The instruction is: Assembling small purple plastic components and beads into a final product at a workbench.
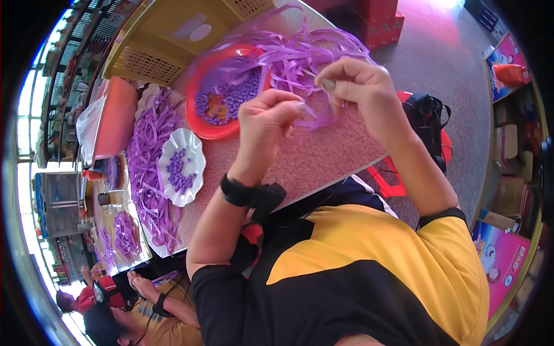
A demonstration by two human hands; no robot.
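Over the table, my left hand (264,124) is closed in a pinch, with a thin purple ribbon (316,120) at its fingertips. My right hand (360,86) is also pinched, thumb against fingers, and the same ribbon seems to run up to it; the exact grip is small and blurred. Behind both hands lies a loose heap of purple ribbons (294,60). A red round tray (210,132) holding many small purple pieces sits just left of my left hand. Farther left, a white scalloped dish (198,158) holds more of these purple pieces.
Purple ribbon strips (151,173) cover the table's left side. A yellow perforated crate (173,43) and a red bin (118,115) stand beyond. A red stool (392,187) with a black bag (426,124) is at right. Another person (164,305) works at lower left.
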